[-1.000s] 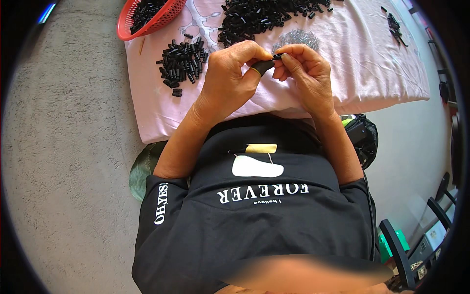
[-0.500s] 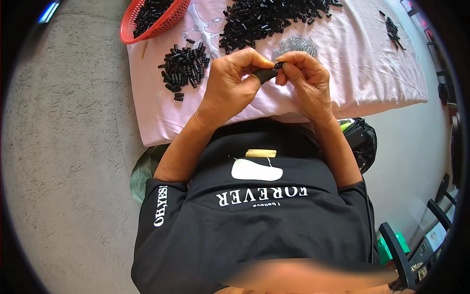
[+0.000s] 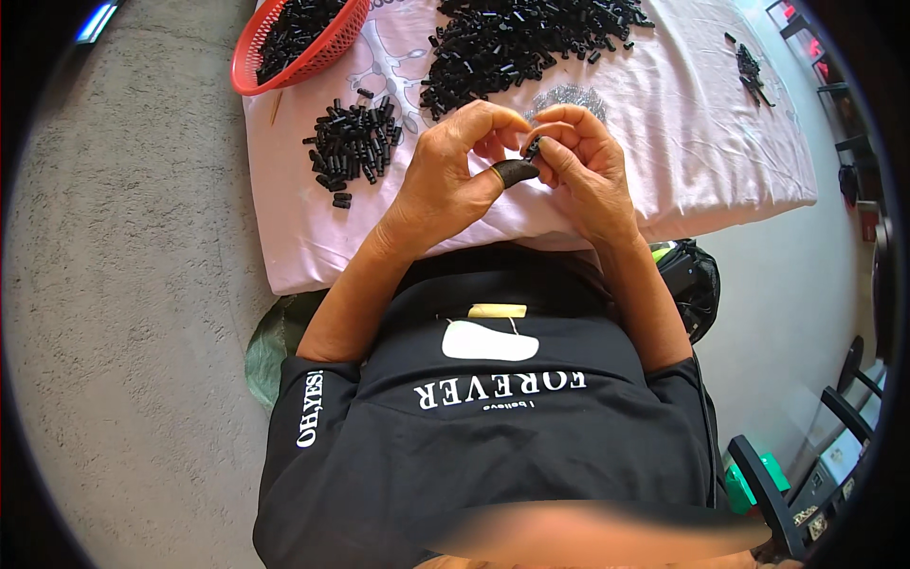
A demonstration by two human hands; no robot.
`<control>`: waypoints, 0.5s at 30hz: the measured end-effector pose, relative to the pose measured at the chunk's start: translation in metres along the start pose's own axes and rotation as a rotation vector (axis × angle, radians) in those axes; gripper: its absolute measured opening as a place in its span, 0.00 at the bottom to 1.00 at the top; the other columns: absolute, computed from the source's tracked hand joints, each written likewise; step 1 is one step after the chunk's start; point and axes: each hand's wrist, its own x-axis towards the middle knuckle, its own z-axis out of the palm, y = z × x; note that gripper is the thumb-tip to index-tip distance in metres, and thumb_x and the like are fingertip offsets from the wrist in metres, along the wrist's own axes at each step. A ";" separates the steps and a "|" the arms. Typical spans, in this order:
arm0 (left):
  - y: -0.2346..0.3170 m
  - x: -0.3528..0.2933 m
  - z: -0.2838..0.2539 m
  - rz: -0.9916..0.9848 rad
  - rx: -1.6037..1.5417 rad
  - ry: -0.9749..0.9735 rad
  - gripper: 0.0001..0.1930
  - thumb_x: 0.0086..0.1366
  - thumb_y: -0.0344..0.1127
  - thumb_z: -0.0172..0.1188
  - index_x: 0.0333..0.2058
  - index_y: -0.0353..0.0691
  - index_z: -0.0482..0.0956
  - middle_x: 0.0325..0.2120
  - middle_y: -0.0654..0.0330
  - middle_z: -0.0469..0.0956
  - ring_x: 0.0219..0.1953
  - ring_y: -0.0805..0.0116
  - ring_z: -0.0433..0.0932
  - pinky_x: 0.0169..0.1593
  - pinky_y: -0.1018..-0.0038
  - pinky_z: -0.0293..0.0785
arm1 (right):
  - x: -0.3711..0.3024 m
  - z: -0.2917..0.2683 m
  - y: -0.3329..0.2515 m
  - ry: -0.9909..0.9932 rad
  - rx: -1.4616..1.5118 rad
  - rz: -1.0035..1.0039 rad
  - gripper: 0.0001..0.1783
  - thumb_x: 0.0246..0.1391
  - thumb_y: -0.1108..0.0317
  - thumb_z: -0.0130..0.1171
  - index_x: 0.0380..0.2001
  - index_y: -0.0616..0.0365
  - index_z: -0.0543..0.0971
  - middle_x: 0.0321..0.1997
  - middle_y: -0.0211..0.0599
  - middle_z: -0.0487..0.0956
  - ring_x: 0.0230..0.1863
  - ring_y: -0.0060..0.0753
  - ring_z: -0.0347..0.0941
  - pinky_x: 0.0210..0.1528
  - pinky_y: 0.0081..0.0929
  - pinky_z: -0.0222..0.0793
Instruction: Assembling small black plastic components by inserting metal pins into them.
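Over the table's near edge my two hands work close together. My right hand (image 3: 588, 171) pinches a small black cylindrical piece (image 3: 533, 149) between thumb and fingers. Just left of it, my left hand (image 3: 455, 161) has its index finger and thumb apart, with the other fingers curled behind. A black finger cot (image 3: 515, 173) covers the left thumb, whose tip is next to the right fingers. Behind the hands lies a patch of small shiny metal parts (image 3: 569, 98), partly hidden by the right fingers.
A large heap of black pieces (image 3: 512, 47) spreads at the back of the pink cloth (image 3: 701, 123). A smaller pile (image 3: 355, 142) lies left, below a red basket (image 3: 318, 62) holding more. Several black pieces (image 3: 752, 71) lie far right. A black bag (image 3: 690, 289) sits beside the table.
The left index finger has parted from the thumb and the black piece. The piece has tilted more upright in my right fingers, slightly lower.
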 end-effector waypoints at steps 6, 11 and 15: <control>0.003 0.007 -0.004 0.114 0.075 -0.097 0.23 0.49 0.15 0.58 0.46 0.36 0.80 0.33 0.58 0.76 0.34 0.67 0.77 0.39 0.74 0.77 | -0.001 0.002 -0.004 -0.011 0.018 0.022 0.16 0.65 0.75 0.57 0.54 0.60 0.71 0.34 0.32 0.79 0.26 0.11 0.65 0.26 0.08 0.59; 0.003 0.009 -0.002 0.163 0.093 -0.088 0.20 0.49 0.15 0.59 0.42 0.35 0.80 0.34 0.56 0.77 0.34 0.64 0.79 0.38 0.72 0.78 | 0.001 0.000 -0.006 -0.031 0.037 0.056 0.15 0.64 0.74 0.58 0.53 0.60 0.72 0.33 0.31 0.79 0.24 0.11 0.65 0.24 0.08 0.57; 0.004 0.007 0.000 0.185 0.141 -0.044 0.18 0.49 0.15 0.60 0.40 0.36 0.80 0.34 0.56 0.78 0.33 0.63 0.80 0.37 0.72 0.78 | 0.002 -0.002 -0.008 -0.049 0.054 0.065 0.15 0.63 0.75 0.59 0.52 0.60 0.72 0.32 0.30 0.79 0.24 0.10 0.65 0.23 0.08 0.57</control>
